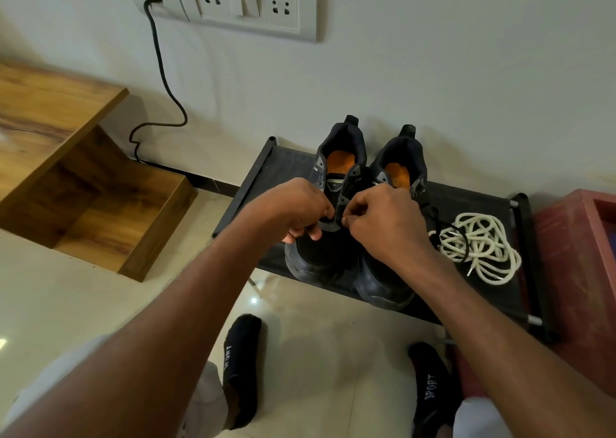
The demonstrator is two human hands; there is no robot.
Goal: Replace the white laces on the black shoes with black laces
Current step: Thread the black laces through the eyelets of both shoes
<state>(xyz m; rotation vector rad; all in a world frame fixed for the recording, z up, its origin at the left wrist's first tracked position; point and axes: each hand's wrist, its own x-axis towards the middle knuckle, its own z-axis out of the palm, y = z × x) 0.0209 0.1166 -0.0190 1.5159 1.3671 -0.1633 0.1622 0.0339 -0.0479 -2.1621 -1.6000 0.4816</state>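
While bent over low black rack [520, 291] by wall: two black shoes [320, 257] side by side on it, toes toward viewer, heels near wall, orange insoles showing. Left hand [296, 211] on left shoe's eyelet area, fingers curled, thumb & forefinger pinched at grey eyelet flap; can't tell if lace end sits in the pinch. Right hand [383, 224] just beside, knuckles up, fingers curled in, fingertips pinched at same flap's edge; whatever's held too small to make out. Hands nearly touching over tongue of left shoe. White laces [483, 247] off shoes, piled loose on rack's right side, near right shoe. Black lace [456, 234] trails from right shoe across white pile, lying on top of it. Below: two feet in black socks [241, 367] marked SPORT, on glossy tile floor. At left, wooden shelf unit [66, 157]; on wall up top, socket panel [246, 1] w/ black cable [163, 77] hanging down. Red box [573, 271] at far right, touching rack's end.
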